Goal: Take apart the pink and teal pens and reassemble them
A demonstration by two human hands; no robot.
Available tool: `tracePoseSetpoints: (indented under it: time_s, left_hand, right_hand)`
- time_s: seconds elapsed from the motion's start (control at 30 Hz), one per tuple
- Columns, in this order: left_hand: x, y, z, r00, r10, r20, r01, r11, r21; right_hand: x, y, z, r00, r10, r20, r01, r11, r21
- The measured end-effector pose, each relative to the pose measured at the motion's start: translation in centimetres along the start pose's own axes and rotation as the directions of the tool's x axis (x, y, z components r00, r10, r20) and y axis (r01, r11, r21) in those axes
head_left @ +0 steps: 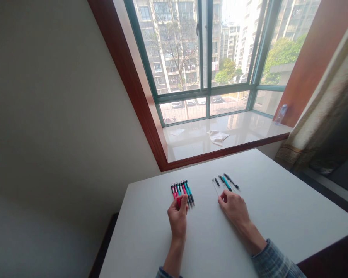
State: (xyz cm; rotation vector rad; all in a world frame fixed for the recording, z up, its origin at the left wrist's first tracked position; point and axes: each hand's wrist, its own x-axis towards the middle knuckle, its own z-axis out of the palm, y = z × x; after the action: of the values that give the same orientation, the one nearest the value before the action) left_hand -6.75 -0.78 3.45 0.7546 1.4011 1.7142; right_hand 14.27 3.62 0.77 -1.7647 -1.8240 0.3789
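Note:
My left hand [178, 219] is closed with a short red pen barrel [178, 201] between thumb and fingers; the hand hides part of it. Just beyond it lies a row of several red and teal click pens [189, 192], side by side, their lower ends partly covered by the hand. My right hand [235, 208] rests on the table, thumb and forefinger pinched at the near end of a thin, pale pen refill [215, 187]. Beyond those fingers are loose pen parts: a small black grip [217, 182], a teal barrel [227, 183] and slim black pieces [232, 181].
The white table [281, 200] meets the wall below a window sill [188, 148] with red-brown wood trim. A crumpled white cloth [218, 137] and a clear plastic bottle [281, 114] are on the sill. A beige curtain [316, 104] hangs at the right.

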Motion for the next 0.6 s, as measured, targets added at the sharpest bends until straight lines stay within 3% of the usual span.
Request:
tracePoseSetpoints:
  time_s: [0.33, 0.5, 0.6]
  left_hand:
    - [0.0, 0.4, 0.4, 0.998, 0.039, 0.052, -0.043, 0.996, 0.072]
    - [-0.4, 0.5, 0.7, 0.984, 0.039, 0.176, -0.067, 0.986, 0.154]
    - [-0.7, 0.3, 0.6, 0.965, 0.019, 0.262, -0.073, 0.977, 0.200]
  right_hand:
    - [0.1, 0.7, 0.7, 0.996, -0.065, -0.059, 0.067, 0.997, 0.037]
    - [-0.3, 0.3, 0.0, 0.992, -0.106, -0.074, 0.116, 0.980, 0.161]
    - [-1.0, -0.9, -0.8, 0.969, -0.242, -0.057, 0.248, 0.918, 0.310]
